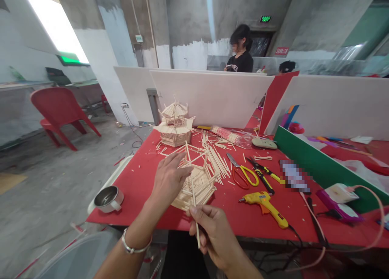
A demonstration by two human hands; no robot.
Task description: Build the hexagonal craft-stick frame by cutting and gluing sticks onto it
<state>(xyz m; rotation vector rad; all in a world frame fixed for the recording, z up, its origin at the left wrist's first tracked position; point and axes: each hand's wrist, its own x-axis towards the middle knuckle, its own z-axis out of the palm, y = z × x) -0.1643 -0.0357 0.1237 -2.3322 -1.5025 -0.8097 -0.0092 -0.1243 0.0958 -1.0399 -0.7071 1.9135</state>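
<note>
My right hand (pixel 214 230) pinches a thin wooden stick (pixel 197 235) near the table's front edge, and the stick slants up toward a half-built wooden stick model (pixel 208 190). My left hand (pixel 168 175) reaches over the left side of that model with its fingers stretched and the thumb apart; it hides part of the frame. Whether its fingertips touch the model I cannot tell. Behind stands a tiered pagoda (pixel 174 129) made of the same sticks. Loose wooden sticks (pixel 219 163) lie to the right of the model.
On the red table (pixel 225 214) lie scissors (pixel 243 171), pliers (pixel 263 175) and a yellow glue gun (pixel 264 206). A metal cup (pixel 108 199) is at the left edge. White boards (pixel 212 96) and a green divider (pixel 319 169) bound the table. A person (pixel 241 52) stands beyond.
</note>
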